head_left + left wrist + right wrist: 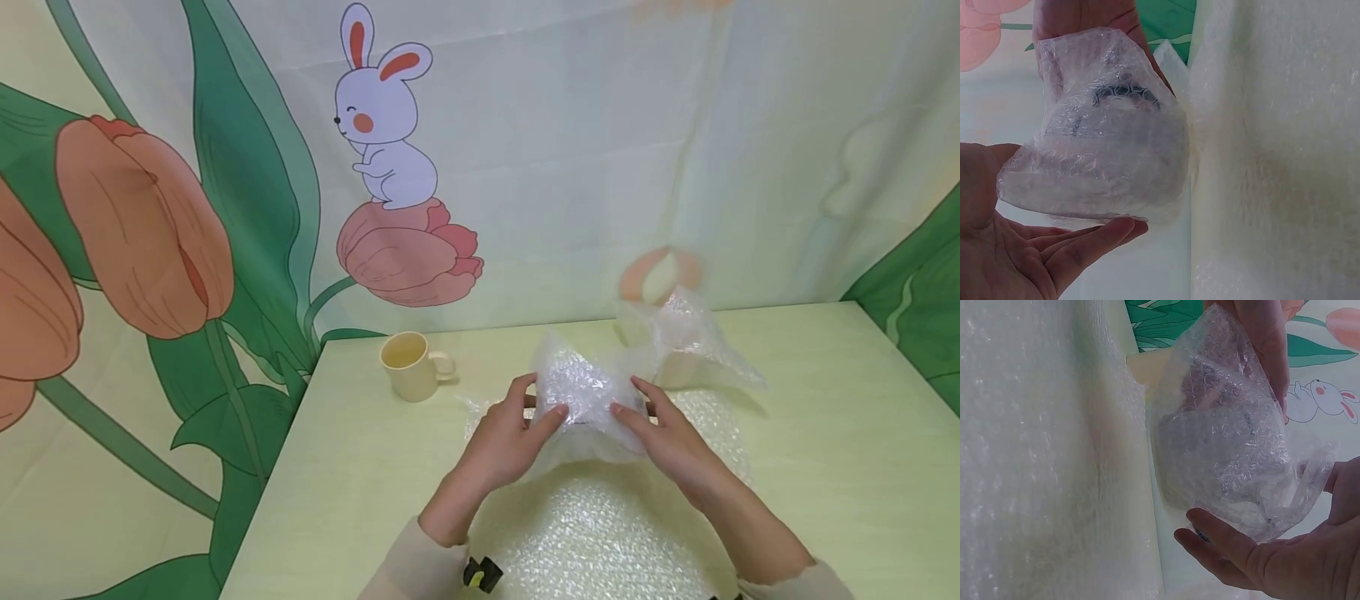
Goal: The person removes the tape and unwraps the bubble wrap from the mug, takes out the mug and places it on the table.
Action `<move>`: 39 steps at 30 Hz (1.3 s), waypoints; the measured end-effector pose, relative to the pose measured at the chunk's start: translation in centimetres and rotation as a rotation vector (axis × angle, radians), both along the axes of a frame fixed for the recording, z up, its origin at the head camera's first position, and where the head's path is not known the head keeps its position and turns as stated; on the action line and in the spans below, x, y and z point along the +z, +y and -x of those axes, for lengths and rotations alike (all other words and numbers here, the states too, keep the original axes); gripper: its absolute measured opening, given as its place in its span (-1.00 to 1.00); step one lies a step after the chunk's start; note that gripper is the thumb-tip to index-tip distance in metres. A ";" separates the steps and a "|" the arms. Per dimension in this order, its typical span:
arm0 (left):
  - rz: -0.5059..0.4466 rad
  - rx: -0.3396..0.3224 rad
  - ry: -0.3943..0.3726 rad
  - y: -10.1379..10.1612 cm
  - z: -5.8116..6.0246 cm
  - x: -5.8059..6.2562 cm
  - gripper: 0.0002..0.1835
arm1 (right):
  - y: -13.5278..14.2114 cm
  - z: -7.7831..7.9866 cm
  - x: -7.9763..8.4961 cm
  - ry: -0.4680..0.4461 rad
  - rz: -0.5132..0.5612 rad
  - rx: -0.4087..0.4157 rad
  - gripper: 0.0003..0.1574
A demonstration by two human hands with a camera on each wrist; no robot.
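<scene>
Between both hands is a bundle of bubble wrap (588,392), lifted above the table. A pale thing with a dark curved mark shows faintly through the layers; its kind cannot be told. My left hand (506,442) grips one side, the thumb in front and the fingers behind and beneath. On the opposite side my right hand (671,437) grips it the same way. In the left wrist view, the left hand's fingers (1079,253) extend under the bundle. The right hand's fingers (1229,550) lie along its side in the right wrist view.
A large bubble wrap sheet (600,533) covers the table (322,500) below the hands. A cream mug (412,375) stands at back left, its handle to the right. Another wrapped bundle (686,333) sits at back right. A printed cloth (555,167) hangs behind.
</scene>
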State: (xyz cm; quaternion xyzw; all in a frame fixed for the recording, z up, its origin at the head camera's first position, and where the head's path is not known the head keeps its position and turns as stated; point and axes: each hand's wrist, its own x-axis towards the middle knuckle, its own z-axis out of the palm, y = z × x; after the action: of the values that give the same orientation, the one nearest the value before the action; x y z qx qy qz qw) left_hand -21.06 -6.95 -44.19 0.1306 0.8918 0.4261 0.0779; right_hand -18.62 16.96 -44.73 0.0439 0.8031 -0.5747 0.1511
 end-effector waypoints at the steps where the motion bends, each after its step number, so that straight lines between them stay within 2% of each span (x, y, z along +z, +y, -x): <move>1: 0.002 -0.002 -0.005 0.0 -0.2 0.0 -0.21 | 0.1 -0.2 -0.1 -0.004 -0.008 0.008 0.13; 11: 0.033 -0.041 -0.020 -0.1 -1.7 -0.6 -0.19 | 0.7 -2.0 -0.8 -0.020 -0.044 0.049 0.12; 21: 0.051 -0.082 -0.032 -0.3 -3.0 -1.1 -0.21 | 1.0 -3.7 -1.6 -0.033 -0.066 0.053 0.08; 33: 0.097 -0.119 -0.008 0.3 -3.5 -2.1 -0.25 | 2.2 -4.1 -3.4 -0.076 -0.053 0.094 0.11; 39: 0.112 -0.111 -0.015 0.5 -3.6 -2.1 -0.22 | 2.5 -4.1 -3.9 -0.072 -0.029 0.092 0.09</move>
State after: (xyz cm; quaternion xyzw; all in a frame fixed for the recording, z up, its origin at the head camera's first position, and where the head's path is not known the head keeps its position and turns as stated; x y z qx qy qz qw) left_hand -17.46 -6.46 -46.30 0.1721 0.9051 0.3714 0.1154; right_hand -14.57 19.48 -48.60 0.0299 0.8065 -0.5536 0.2054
